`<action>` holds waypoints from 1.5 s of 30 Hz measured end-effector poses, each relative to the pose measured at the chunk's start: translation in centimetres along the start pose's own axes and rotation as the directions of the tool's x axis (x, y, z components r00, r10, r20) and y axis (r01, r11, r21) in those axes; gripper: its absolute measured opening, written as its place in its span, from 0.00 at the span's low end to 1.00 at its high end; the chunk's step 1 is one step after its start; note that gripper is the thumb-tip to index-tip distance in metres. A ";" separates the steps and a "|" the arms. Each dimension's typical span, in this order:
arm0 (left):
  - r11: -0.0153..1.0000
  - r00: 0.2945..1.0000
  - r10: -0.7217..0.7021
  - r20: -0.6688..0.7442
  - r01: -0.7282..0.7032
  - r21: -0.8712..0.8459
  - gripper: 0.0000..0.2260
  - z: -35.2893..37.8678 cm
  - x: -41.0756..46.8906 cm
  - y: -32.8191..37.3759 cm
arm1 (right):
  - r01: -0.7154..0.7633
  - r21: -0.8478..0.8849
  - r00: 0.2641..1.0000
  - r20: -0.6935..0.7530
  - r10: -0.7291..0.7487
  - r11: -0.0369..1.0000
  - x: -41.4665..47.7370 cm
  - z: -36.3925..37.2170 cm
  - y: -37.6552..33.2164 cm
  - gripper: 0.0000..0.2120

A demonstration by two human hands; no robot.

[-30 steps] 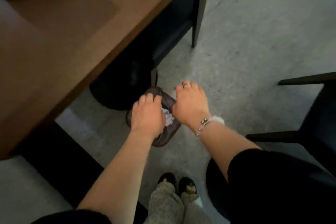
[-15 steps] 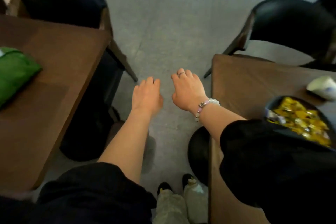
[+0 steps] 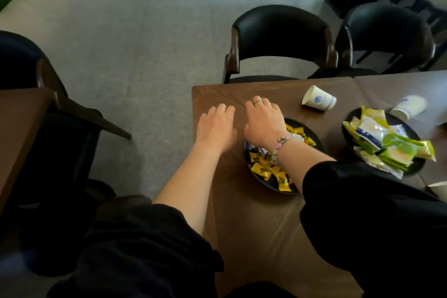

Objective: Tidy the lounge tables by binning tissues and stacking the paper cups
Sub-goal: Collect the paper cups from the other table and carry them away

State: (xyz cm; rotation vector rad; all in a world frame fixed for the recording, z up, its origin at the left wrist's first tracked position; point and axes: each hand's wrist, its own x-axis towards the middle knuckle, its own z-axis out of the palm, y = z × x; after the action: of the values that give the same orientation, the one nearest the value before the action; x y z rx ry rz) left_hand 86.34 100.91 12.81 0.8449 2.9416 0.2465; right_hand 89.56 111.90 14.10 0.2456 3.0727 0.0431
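just to the right of the right hand [image 3: 263, 121] and a little beyond it, a white paper cup [image 3: 318, 99] lies on its side on the brown table [image 3: 254, 225], mouth turned toward the hand. a second paper cup [image 3: 408, 107] lies tipped over farther right, close by the far rim of the dish of green packets [image 3: 404, 126]. the left hand [image 3: 215, 126] sits beside the right at the table's corner; both have fingers loosely curled downward and hold nothing. under the right wrist is a dark dish of yellow sweets [image 3: 263, 181]. the cups look light and thin-walled, so they would likely roll at a nudge and crumple if squeezed mid-body. the stiffer rolled rim or the base seems the better hold: thumb inside the mouth, fingers outside, then slide one cup into the other. whether either holds dregs cannot be told
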 end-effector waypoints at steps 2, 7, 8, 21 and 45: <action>1.000 1.000 -0.007 0.005 0.006 0.015 0.19 0.3 0.6 2.7 | 0.011 0.033 1.000 -0.002 -0.011 0.999 -0.5 0.2 2.7 0.21; 0.999 1.000 -0.010 0.027 0.009 0.037 0.18 0.8 1.9 10.7 | 0.006 0.083 1.000 -0.025 -0.004 0.997 -1.9 0.2 10.6 0.20; 0.999 1.000 0.001 0.031 -0.002 0.049 0.18 0.9 2.2 12.3 | -0.009 0.095 0.999 -0.036 0.013 0.995 -2.1 0.2 12.2 0.20; 0.986 0.997 -0.083 -0.013 0.084 0.146 0.17 1.7 2.1 24.9 | -0.105 0.095 0.993 -0.048 0.110 0.990 -7.6 -0.4 27.2 0.20; 0.984 0.985 0.159 0.071 -0.164 0.073 0.16 2.5 3.4 26.0 | -0.320 0.095 0.947 0.011 0.321 0.943 -11.6 0.7 26.3 0.19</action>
State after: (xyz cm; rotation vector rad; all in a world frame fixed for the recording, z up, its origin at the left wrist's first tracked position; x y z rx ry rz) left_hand 97.28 124.79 14.77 1.0822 2.8421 0.1102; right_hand 105.18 136.07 14.89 0.7499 3.0068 -0.0890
